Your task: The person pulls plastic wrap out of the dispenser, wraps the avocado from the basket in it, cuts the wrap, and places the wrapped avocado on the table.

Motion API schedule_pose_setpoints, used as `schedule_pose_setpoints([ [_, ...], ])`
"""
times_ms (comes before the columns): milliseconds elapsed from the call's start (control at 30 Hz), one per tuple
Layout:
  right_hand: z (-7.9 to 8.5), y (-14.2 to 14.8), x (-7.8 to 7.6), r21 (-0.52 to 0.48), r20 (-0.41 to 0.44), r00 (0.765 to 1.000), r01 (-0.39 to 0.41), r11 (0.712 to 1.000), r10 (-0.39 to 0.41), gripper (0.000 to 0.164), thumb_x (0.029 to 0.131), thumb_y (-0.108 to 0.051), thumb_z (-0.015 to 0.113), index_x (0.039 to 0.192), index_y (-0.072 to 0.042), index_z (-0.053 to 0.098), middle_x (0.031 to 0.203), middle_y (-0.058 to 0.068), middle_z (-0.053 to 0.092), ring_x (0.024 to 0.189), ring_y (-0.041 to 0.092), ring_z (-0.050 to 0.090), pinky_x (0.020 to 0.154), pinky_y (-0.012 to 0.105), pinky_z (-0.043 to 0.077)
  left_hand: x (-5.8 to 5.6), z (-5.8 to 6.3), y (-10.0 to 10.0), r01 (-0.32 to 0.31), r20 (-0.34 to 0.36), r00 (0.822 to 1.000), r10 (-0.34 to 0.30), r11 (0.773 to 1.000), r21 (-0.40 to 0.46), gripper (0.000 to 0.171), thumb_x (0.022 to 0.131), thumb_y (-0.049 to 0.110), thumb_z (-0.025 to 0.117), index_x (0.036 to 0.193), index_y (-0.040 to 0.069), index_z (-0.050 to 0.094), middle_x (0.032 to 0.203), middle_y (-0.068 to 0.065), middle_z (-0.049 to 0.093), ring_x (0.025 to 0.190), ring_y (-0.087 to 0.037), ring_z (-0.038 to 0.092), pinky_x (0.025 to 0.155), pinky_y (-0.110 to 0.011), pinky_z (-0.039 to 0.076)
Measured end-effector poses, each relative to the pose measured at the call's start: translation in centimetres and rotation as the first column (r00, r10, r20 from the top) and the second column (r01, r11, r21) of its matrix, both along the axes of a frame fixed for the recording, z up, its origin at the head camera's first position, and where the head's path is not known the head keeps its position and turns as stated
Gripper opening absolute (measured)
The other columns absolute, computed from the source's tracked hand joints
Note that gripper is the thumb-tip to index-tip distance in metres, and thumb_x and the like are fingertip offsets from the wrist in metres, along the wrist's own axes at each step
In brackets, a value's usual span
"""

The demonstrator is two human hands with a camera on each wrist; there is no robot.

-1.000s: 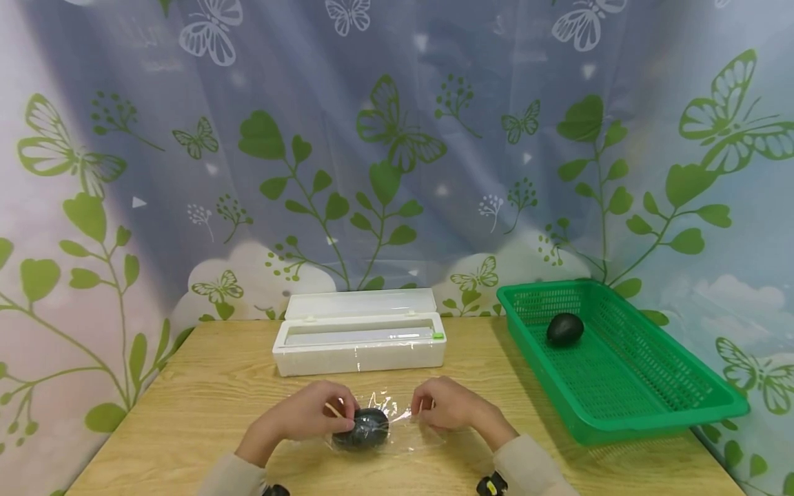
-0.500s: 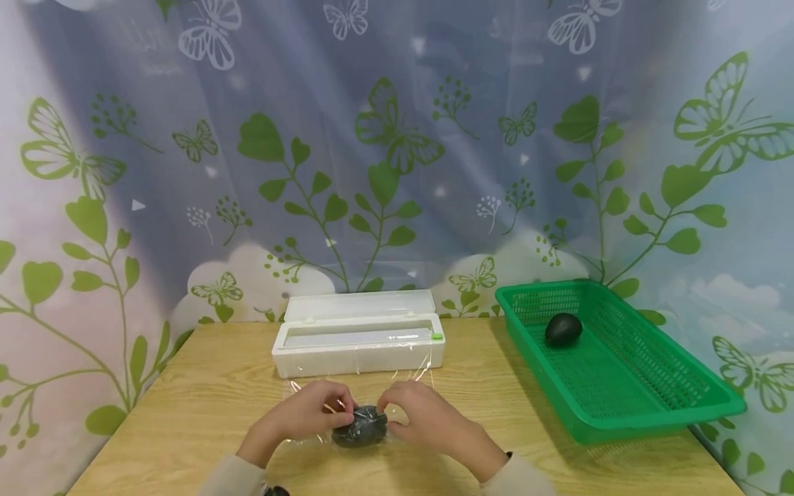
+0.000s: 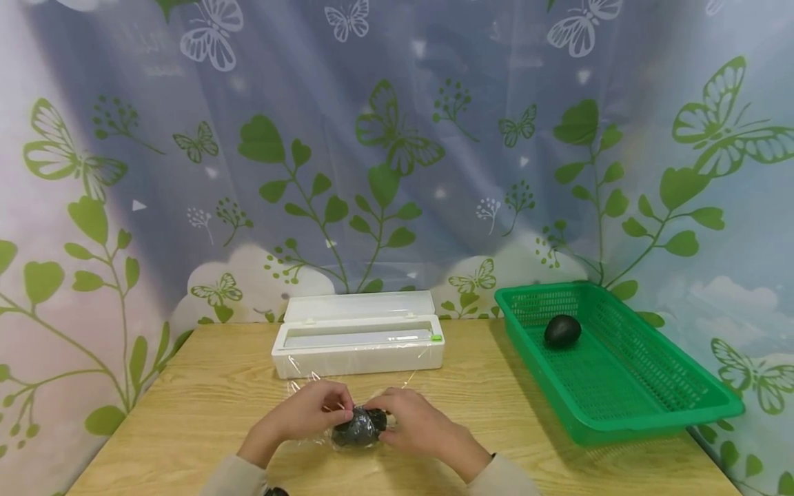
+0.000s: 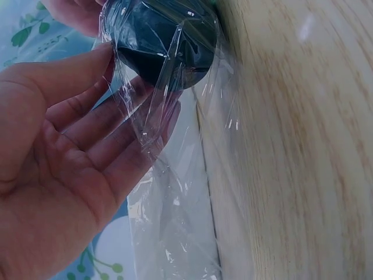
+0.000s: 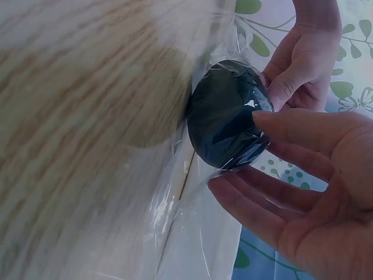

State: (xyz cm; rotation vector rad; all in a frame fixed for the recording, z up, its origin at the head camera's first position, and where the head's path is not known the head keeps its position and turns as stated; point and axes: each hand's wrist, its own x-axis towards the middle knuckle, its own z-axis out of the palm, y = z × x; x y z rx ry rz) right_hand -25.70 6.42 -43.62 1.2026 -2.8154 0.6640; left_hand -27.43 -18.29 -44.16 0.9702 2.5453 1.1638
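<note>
A dark avocado (image 3: 355, 430) sits on the table near me, with clear cling film (image 4: 169, 198) drawn round it and trailing loosely toward the back. My left hand (image 3: 312, 412) pinches the film at the avocado's upper left with thumb and forefinger; its other fingers reach out below in the left wrist view. From the right, my right hand (image 3: 423, 425) holds the film-covered avocado, thumb on its near side and fingers on its far side. In the right wrist view the right thumb presses the wrapped skin (image 5: 224, 111). The fingers hide part of the avocado in the head view.
Behind the hands stands a white cling film dispenser (image 3: 360, 360), its lid (image 3: 360, 304) raised and a green slider (image 3: 437, 337) at its right end. To the right, a green plastic basket (image 3: 633, 424) holds another avocado (image 3: 562, 331). A patterned curtain hangs behind the table (image 3: 217, 365).
My right hand has come left from beside the avocado, bringing the film's right side over it, and now holds its right end. My left hand stays nearly in place.
</note>
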Motion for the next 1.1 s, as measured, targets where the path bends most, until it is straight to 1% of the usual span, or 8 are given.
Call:
schedule_pose_setpoints([
  [200, 0.3, -0.5, -0.3, -0.027, 0.017, 1.000, -0.008, 1.000, 0.008, 0.040, 0.082, -0.007, 0.085, 0.119, -0.009, 0.072, 0.114, 0.004, 0.075, 0.101, 0.014, 0.068, 0.084, 0.023, 0.056, -0.2, -0.4, -0.1, -0.011, -0.014, 1.000, 0.011, 1.000, -0.014, 0.010, 0.100, 0.016, 0.068, 0.091, 0.011, 0.068, 0.100, -0.003, 0.072, 0.094, -0.009, 0.071, 0.079, -0.020, 0.057],
  [367, 0.3, -1.0, -0.4, -0.044, 0.022, 1.000, 0.023, 0.999, -0.022, 0.036, 0.078, -0.011, 0.089, 0.109, -0.010, 0.072, 0.108, 0.003, 0.076, 0.099, 0.013, 0.069, 0.086, 0.024, 0.057, -0.3, -0.4, 0.0, -0.005, -0.014, 1.000, 0.005, 1.000, 0.001, 0.010, 0.100, 0.014, 0.066, 0.092, 0.010, 0.068, 0.099, -0.004, 0.071, 0.093, -0.010, 0.071, 0.077, -0.021, 0.057],
  [600, -0.3, -1.5, -0.5, -0.073, 0.014, 0.998, 0.055, 0.996, -0.054, 0.036, 0.077, -0.016, 0.091, 0.106, -0.012, 0.071, 0.108, 0.002, 0.076, 0.101, 0.013, 0.068, 0.088, 0.026, 0.056, -0.1, -0.2, -0.1, -0.014, -0.012, 1.000, 0.014, 1.000, -0.001, 0.010, 0.099, 0.015, 0.067, 0.091, 0.008, 0.067, 0.097, -0.004, 0.070, 0.091, -0.010, 0.070, 0.077, -0.021, 0.057],
  [667, -0.3, -1.5, -0.5, -0.083, 0.010, 0.999, 0.054, 0.995, -0.054, 0.035, 0.077, -0.016, 0.091, 0.105, -0.012, 0.071, 0.107, 0.002, 0.075, 0.100, 0.013, 0.067, 0.087, 0.026, 0.055, -0.1, 0.0, -0.1, -0.020, -0.013, 1.000, 0.020, 1.000, -0.010, 0.008, 0.099, 0.014, 0.067, 0.092, 0.009, 0.067, 0.098, -0.005, 0.070, 0.093, -0.012, 0.071, 0.078, -0.022, 0.058],
  [767, -0.4, -1.4, -0.6, -0.089, 0.027, 0.998, 0.063, 0.994, -0.060, 0.033, 0.079, -0.017, 0.090, 0.105, -0.012, 0.071, 0.105, 0.001, 0.075, 0.097, 0.011, 0.067, 0.084, 0.024, 0.055, 0.0, 0.3, -0.3, -0.040, -0.039, 0.998, 0.039, 0.999, -0.022, 0.004, 0.096, 0.010, 0.070, 0.097, 0.008, 0.067, 0.103, -0.007, 0.071, 0.098, -0.020, 0.072, 0.081, -0.027, 0.061],
  [900, -0.6, -1.4, -0.8, -0.099, 0.068, 0.994, 0.088, 0.991, -0.082, 0.032, 0.081, -0.019, 0.089, 0.107, -0.012, 0.072, 0.105, 0.000, 0.076, 0.094, 0.008, 0.067, 0.082, 0.021, 0.055, 0.2, 0.8, -0.3, -0.080, -0.127, 0.989, 0.076, 0.997, -0.021, 0.016, 0.090, 0.006, 0.076, 0.105, 0.006, 0.069, 0.106, -0.009, 0.072, 0.102, -0.029, 0.070, 0.083, -0.034, 0.062],
  [1000, -0.6, -1.3, -0.9, -0.105, 0.081, 0.993, 0.097, 0.990, -0.089, 0.032, 0.081, -0.020, 0.089, 0.108, -0.011, 0.073, 0.104, 0.000, 0.076, 0.093, 0.007, 0.068, 0.080, 0.020, 0.055, 0.3, 1.1, -0.1, -0.086, -0.168, 0.982, 0.083, 0.996, -0.008, 0.019, 0.087, 0.006, 0.080, 0.103, 0.008, 0.071, 0.102, -0.007, 0.073, 0.094, -0.025, 0.068, 0.080, -0.032, 0.061],
  [1100, -0.8, -1.2, -1.1, -0.114, 0.094, 0.992, 0.094, 0.989, -0.083, 0.032, 0.083, -0.020, 0.088, 0.110, -0.010, 0.074, 0.105, 0.001, 0.077, 0.094, 0.008, 0.069, 0.080, 0.019, 0.056, 0.4, 1.0, 0.2, -0.059, -0.149, 0.987, 0.057, 0.998, -0.005, 0.017, 0.086, 0.008, 0.081, 0.101, 0.009, 0.073, 0.098, -0.005, 0.073, 0.088, -0.019, 0.067, 0.075, -0.027, 0.059],
])
